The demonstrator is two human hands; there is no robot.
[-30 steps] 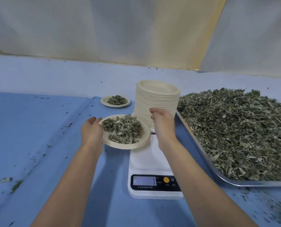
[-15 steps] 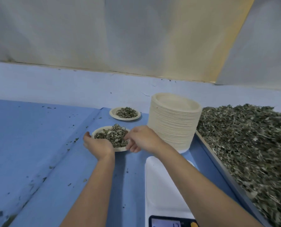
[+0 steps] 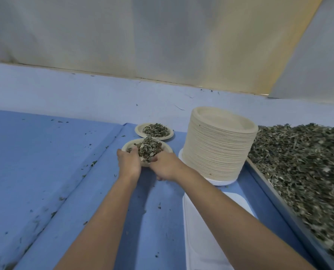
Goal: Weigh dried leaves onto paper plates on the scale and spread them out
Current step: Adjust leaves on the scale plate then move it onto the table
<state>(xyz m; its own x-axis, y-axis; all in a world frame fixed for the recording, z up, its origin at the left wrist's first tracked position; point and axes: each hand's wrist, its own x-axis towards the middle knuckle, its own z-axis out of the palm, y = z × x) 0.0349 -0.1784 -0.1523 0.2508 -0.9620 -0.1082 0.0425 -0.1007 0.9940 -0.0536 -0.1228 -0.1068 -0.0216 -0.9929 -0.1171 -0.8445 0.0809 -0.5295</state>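
Left hand [image 3: 128, 162] and right hand [image 3: 165, 167] clutch the leaf-filled paper plate's [image 3: 167, 149] near rim, fingers curled. It sits toward the tabletop's [image 3: 65, 152] far edge.

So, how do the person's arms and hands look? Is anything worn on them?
No sleeves show: the left arm and the right arm are bare to the picture's edge. The left hand and the right hand wear no gloves; I see no ring, watch or bracelet.
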